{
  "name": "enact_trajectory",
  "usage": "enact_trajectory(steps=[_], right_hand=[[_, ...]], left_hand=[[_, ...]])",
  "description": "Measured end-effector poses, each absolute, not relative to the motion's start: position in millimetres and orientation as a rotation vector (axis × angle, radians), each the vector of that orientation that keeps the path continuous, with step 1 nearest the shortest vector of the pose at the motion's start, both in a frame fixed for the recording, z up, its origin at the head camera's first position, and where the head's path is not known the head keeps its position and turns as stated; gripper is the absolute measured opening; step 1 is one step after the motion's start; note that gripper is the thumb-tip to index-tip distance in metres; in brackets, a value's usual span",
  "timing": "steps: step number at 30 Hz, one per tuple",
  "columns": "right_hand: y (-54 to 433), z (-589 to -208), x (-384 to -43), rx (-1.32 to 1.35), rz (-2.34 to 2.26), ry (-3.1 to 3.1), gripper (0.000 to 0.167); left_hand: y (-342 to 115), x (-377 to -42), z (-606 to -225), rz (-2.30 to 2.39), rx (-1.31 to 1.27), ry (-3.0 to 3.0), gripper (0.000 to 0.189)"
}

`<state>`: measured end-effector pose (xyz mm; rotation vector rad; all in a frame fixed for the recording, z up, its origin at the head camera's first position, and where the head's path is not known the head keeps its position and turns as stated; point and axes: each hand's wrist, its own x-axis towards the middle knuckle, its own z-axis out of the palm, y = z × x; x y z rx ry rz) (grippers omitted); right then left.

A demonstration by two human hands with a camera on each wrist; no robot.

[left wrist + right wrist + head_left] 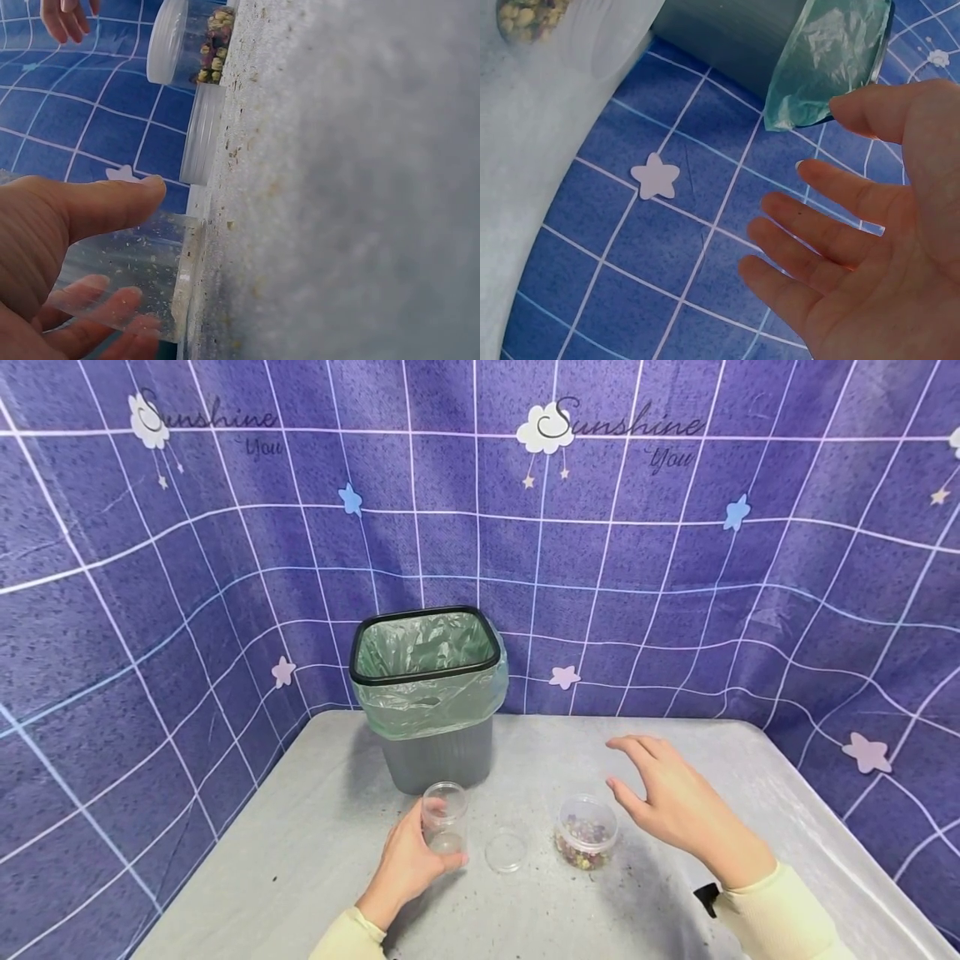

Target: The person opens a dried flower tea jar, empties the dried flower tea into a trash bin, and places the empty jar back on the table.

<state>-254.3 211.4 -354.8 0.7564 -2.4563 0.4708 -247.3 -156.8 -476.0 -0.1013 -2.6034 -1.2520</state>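
My left hand (412, 856) grips a clear plastic jar (446, 814) standing on the table in front of the bin. Thumb and fingers go round its side; small crumbs cling to its wall in the left wrist view. A clear round lid (506, 850) lies just right of this jar. Further right stands a second clear jar (587, 831), its lower part filled with dried flower buds (216, 45) in yellow and dark red. Beside that jar, my right hand (667, 793) hovers in the air, fingers apart and loosely bent, holding nothing.
A grey bin (438, 756) with a black rim and a green liner bag (431, 706) stands at the back left. Small dark crumbs are scattered over the grey-covered table (300, 860). A blue-purple grid curtain (637, 635) hangs behind and at both sides.
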Motion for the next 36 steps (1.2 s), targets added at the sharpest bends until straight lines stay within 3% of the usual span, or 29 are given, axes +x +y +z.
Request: enact_trajectory(steps=[23,36], right_hand=[[227.1,-368.5,-252.0,0.725,0.453,-2.463,0.048],[226.5,-374.0,-251.0,0.719,0.473,-2.472,0.047]], left_hand=[[-161.1,-243.1,-474.6,-1.326,-0.080,-2.579,0.106],[-160.8,-230.1,-432.3,-1.289,-0.090,-2.544,0.110]])
